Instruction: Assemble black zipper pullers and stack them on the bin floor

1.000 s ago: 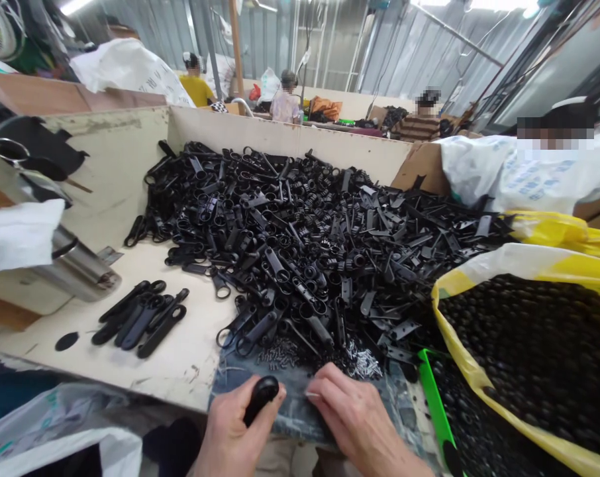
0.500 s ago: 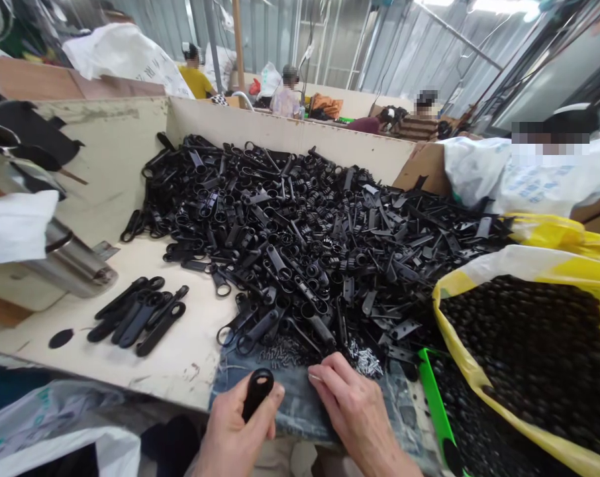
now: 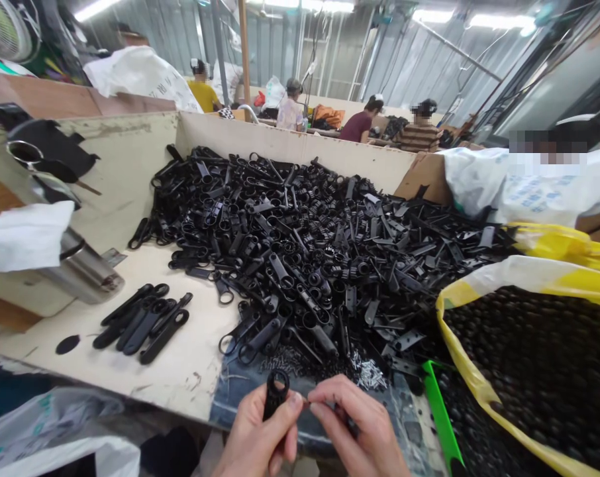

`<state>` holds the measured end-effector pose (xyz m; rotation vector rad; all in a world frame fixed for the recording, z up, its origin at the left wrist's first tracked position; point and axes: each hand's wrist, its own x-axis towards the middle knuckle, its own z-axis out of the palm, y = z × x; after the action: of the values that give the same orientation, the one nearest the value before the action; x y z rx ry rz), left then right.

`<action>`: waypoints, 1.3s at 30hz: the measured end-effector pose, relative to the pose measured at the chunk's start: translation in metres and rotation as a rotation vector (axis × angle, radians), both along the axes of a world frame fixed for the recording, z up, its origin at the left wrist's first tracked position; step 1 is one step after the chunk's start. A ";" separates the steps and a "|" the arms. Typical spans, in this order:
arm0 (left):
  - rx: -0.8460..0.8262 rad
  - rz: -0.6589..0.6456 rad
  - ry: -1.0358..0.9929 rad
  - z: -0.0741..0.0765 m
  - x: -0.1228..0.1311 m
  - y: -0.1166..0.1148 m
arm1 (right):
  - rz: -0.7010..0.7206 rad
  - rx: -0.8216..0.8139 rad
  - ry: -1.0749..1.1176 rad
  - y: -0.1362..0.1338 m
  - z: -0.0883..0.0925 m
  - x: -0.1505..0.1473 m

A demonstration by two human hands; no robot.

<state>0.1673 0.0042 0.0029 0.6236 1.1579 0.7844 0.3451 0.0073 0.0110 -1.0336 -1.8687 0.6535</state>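
Item: black plastic handle, upright in our left hand, clamped. Right hand pinches a small pin, now lifted off the bench and brought to the handle's side; fitting appears begun.

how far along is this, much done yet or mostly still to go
Barely started, by the look of it. Done: a small row of black pieces lies set apart on the table. In hand: the left hand holds one black looped piece upright, and the right hand pinches a small pin beside it. Left: the big heap of loose black parts and scattered small metal pins.
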 end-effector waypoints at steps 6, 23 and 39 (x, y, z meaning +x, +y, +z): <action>-0.004 -0.060 -0.032 0.004 0.003 0.001 | -0.074 -0.117 0.038 -0.007 -0.013 0.003; 0.011 -0.081 -0.030 -0.004 0.006 -0.004 | -0.115 -0.029 0.063 -0.018 -0.028 0.006; -0.060 -0.063 -0.120 -0.007 0.011 -0.007 | -0.238 -0.061 0.235 -0.030 -0.030 -0.007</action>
<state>0.1782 -0.0024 -0.0037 0.5536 1.0434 0.7210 0.3379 -0.0231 -0.0188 -1.1449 -1.5040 0.6626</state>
